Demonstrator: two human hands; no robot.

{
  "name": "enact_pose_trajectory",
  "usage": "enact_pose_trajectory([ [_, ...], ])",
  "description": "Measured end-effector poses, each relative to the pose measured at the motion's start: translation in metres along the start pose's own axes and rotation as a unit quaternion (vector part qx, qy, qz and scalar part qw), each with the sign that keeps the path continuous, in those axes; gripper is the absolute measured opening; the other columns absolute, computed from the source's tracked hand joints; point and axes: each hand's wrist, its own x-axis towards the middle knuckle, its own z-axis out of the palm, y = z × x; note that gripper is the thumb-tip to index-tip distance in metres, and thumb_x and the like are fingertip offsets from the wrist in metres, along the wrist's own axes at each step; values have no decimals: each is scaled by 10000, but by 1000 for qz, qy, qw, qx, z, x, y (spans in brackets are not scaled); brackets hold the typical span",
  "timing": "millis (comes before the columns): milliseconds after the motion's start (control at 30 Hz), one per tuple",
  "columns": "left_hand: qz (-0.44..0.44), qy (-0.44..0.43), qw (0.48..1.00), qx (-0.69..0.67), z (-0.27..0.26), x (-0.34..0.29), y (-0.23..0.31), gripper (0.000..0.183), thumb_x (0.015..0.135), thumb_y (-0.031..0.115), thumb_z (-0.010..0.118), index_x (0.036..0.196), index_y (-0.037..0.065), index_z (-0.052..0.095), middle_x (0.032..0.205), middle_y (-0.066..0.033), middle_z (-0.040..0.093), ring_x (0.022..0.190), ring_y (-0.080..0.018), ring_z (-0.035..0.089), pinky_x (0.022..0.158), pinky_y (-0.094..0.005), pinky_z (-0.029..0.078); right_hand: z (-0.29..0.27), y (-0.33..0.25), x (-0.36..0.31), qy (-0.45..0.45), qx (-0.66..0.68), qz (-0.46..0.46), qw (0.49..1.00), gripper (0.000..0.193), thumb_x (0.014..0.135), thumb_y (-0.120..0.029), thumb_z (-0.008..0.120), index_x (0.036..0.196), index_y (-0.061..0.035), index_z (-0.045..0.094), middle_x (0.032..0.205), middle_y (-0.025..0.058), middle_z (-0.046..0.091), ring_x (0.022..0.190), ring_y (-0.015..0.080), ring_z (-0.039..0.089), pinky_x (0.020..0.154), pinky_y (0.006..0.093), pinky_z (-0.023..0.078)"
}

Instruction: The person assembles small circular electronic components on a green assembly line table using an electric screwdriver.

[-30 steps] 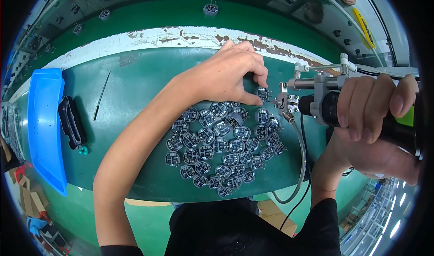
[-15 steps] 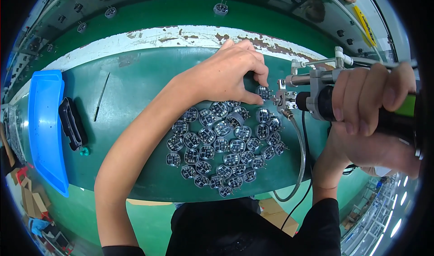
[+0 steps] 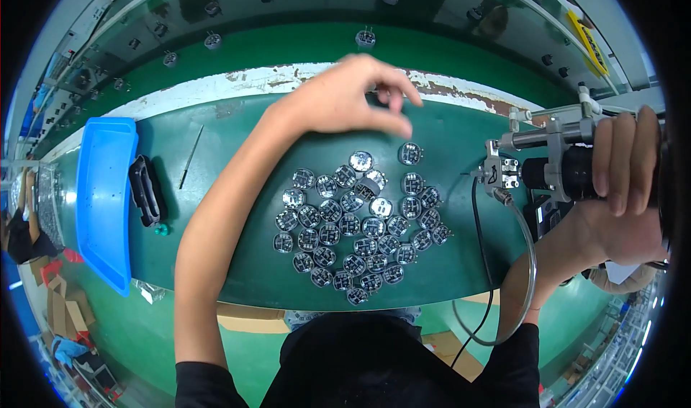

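Note:
My left hand [image 3: 353, 98] hovers over the far part of the green bench, its thumb and fingers apart and nothing between them. Just below its thumb stands a small round circuit-board part [image 3: 410, 154] with pins, apart from the hand. Many similar round parts [image 3: 349, 226] sit in a cluster on the bench mat; a few show plain silvery tops. At the right, my right hand [image 3: 625, 181] is wrapped round a black tool like a powered screwdriver [image 3: 568, 174], fitted with a metal head [image 3: 500, 172] that points left, clear of the parts. The hand partly hides the tool's body.
A blue tray [image 3: 104, 192], a black tray [image 3: 147, 192], a thin pointed rod [image 3: 191, 159] and a small green piece [image 3: 162, 229] lie left. A clear hose [image 3: 531, 264] and black cable hang from the tool. Beyond the chipped white ledge [image 3: 252, 80], more parts stand on a green strip [image 3: 302, 41].
My left hand has let go of the round part and lifted away from it. My right hand has drawn the tool back to the right, off that part.

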Motion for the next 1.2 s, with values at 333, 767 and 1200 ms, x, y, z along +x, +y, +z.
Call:
enact_pose_trajectory([
  [333,-215,229,899,304,-10,43,-38,427,779,369,843,1104,104,763,966,-79,726,954,-304,705,856,-425,562,17,8,36,-23,-16,21,999,817,846,-796,651,1149,-49,517,571,-53,494,457,74,502,489,221,432],
  [767,5,11,991,132,28,-16,5,281,763,232,846,1017,138,773,984,14,679,1081,-225,551,1028,-413,369,1,1,29,-86,-87,71,990,835,833,-794,670,1173,-48,507,562,-46,506,455,79,515,490,231,454],
  [1200,7,-16,992,128,30,-24,2,304,683,253,900,853,96,702,964,55,662,1063,-196,509,977,-408,307,40,50,42,-147,-47,42,987,849,785,-810,699,1163,-84,474,678,-28,533,545,98,545,562,271,475],
])
